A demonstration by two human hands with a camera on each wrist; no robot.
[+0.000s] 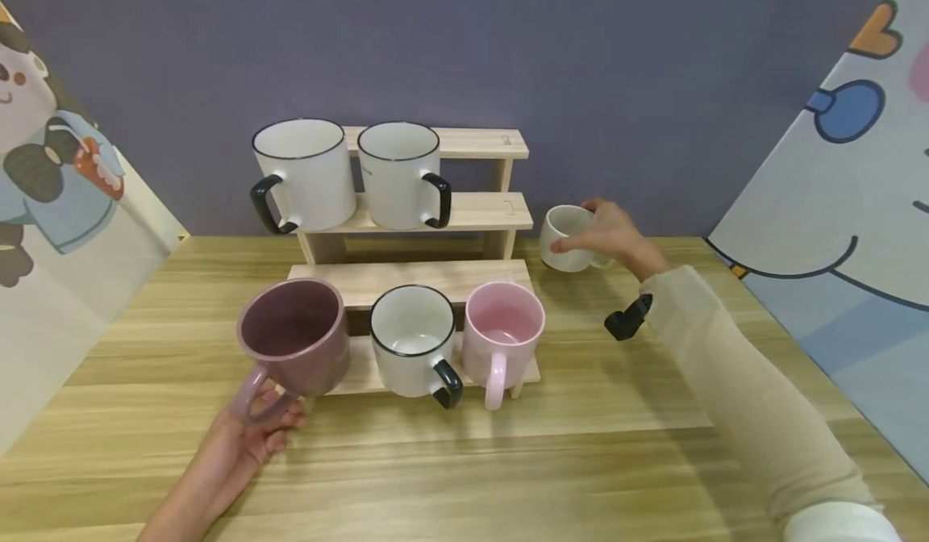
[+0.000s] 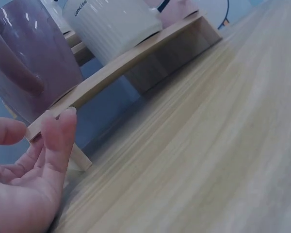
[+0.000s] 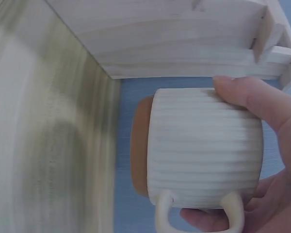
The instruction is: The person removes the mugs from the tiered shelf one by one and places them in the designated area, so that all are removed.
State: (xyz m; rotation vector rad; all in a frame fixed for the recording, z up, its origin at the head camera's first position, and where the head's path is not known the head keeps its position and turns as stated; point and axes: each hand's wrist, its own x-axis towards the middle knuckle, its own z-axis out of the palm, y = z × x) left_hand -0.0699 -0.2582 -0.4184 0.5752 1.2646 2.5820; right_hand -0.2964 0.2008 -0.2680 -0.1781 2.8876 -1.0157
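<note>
Since the small white mug looks like hard baked clay, it will likely feel stiff, not squashy, and could chip or crack if it bumps something. It is on the right side of the wooden rack, and the right wrist view seems to show it a little bit above the table. The right hand holds it by the body, with thumb and fingers apart and clamped on two sides. That looks like a good place to hold, because the thin lines all over the mug should help stop it slipping. It looks small, so I think it is not too heavy, but I can't see if anything is inside. Its loop handle has no fingers through it; that is another good place to grab. The brown bottom looks duller than the white part, so it may be less slippery. The left hand is below the big plum mug, with its thumb and bent fingers pinching the end of the rack's lowest step.
</note>
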